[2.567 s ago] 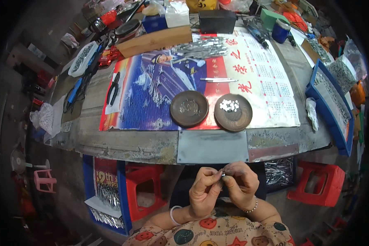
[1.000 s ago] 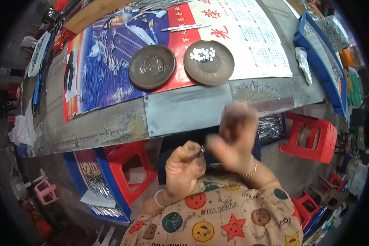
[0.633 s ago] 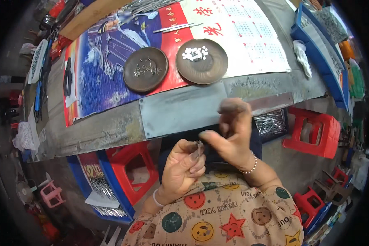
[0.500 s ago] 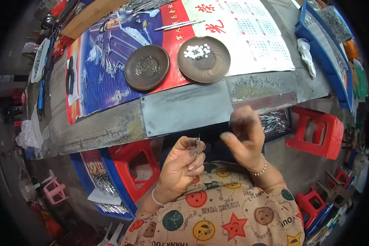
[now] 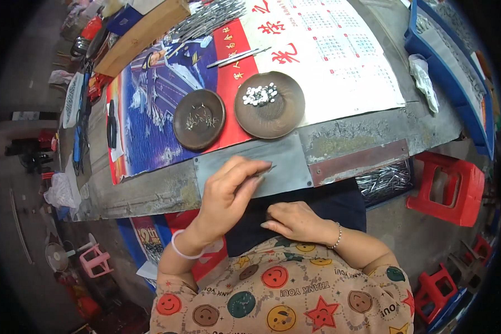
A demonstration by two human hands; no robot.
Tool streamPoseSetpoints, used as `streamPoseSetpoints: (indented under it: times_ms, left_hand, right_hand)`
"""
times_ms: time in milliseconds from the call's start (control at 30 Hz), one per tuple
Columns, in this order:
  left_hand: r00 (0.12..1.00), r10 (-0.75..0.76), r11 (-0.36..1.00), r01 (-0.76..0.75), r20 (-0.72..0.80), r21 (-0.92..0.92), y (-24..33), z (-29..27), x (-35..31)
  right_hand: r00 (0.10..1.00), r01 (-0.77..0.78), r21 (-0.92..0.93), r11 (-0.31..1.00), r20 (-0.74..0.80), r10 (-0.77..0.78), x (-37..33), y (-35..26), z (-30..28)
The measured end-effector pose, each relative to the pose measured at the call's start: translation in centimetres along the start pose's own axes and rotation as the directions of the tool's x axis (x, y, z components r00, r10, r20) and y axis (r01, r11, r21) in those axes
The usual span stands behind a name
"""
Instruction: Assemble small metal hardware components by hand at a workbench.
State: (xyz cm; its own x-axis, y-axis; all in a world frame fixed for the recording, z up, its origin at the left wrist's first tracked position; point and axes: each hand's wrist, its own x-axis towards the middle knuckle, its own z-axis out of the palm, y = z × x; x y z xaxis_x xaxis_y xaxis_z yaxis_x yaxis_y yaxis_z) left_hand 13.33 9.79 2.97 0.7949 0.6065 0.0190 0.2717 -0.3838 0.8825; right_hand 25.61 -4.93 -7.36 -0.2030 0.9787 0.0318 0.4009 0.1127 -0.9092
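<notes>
My left hand [image 5: 226, 192] is closed in a pinch above the grey metal plate [image 5: 222, 170] at the table's near edge. A small, thin metal piece [image 5: 272, 167] shows at its fingertips; its exact kind is too small to make out. Lower and to the right, my right hand [image 5: 299, 220] rests over the dark cloth on my lap, fingers curled together, and whatever they hold is hidden. Beyond the plate sit two round brown dishes: the smaller dish [image 5: 185, 135] holds thin metal bits [image 5: 201, 119], the larger dish [image 5: 284, 125] small white round pieces [image 5: 260, 94].
A calendar poster [image 5: 339, 83] covers the tabletop, with slim metal rods [image 5: 239, 57] on it. Black-handled pliers [image 5: 112, 125] lie at left, a blue tray [image 5: 428, 50] at right. Red stools [image 5: 456, 189] and a box of metal parts [image 5: 387, 183] stand below the edge.
My left hand has moved forward and left from above my lap to over the metal plate, still pinching. The right hand has come down to my lap and curled. The view has shifted slightly.
</notes>
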Motion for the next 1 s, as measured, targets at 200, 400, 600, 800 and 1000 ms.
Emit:
streamPoseSetpoints:
  times_ms: [200, 400, 600, 800, 1000]
  left_hand:
    - [0.961, 0.246, 0.865, -0.277, 0.127, 0.419, -1.1, 1.1, 4.0]
    - [0.921, 0.262, 0.793, -0.375, 0.287, 0.48, -1.5, -0.4, 5.0]
    - [0.918, 0.234, 0.767, -0.377, 0.322, 0.519, -3.0, -3.1, 3.5]
    - [0.954, 0.171, 0.781, -0.284, 0.247, 0.556, -3.0, -3.7, 1.5]
    - [0.938, 0.23, 0.785, -0.337, 0.26, 0.52, -0.5, -0.3, 3.8]
  right_hand:
    - [0.961, -0.164, -0.054, 0.985, 0.217, 0.172, 0.2, 1.9, -0.5]
    - [0.988, -0.094, -0.038, 0.995, 0.12, 0.098, 0.5, 3.1, 0.6]
    - [0.995, -0.043, -0.122, 0.992, 0.087, 0.054, 0.8, 3.1, 1.0]
    - [0.993, -0.042, -0.123, 0.992, 0.102, 0.055, 0.0, 3.8, 1.2]
    - [0.912, -0.227, -0.054, 0.972, 0.338, 0.232, 0.9, 2.6, 0.0]
